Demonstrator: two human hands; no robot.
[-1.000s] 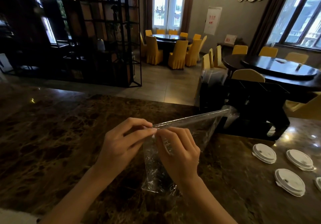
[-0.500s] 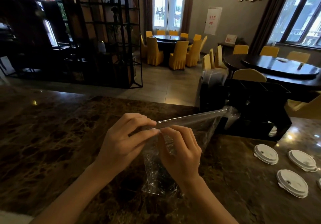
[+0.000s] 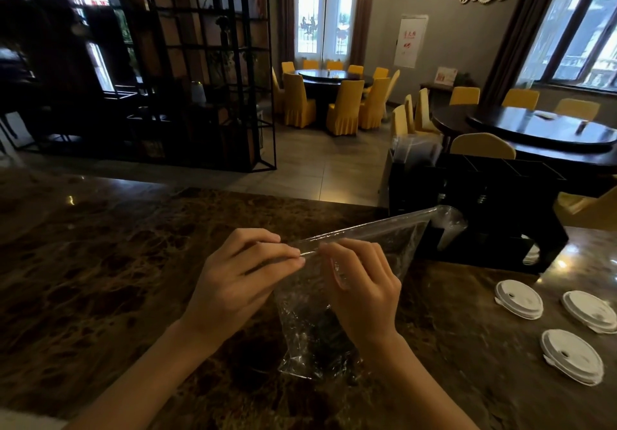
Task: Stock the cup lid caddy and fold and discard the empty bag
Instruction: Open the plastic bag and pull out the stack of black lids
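Left hand (image 3: 238, 279) and right hand (image 3: 362, 282) each pinch the clear bag's (image 3: 310, 329) top edge — it hangs between both grips.

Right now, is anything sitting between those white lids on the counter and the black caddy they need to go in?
Nothing visible does. The three white lids lie on bare counter just in front of the black caddy. The clear bag, pinched by the left hand and right hand, is off to their left.
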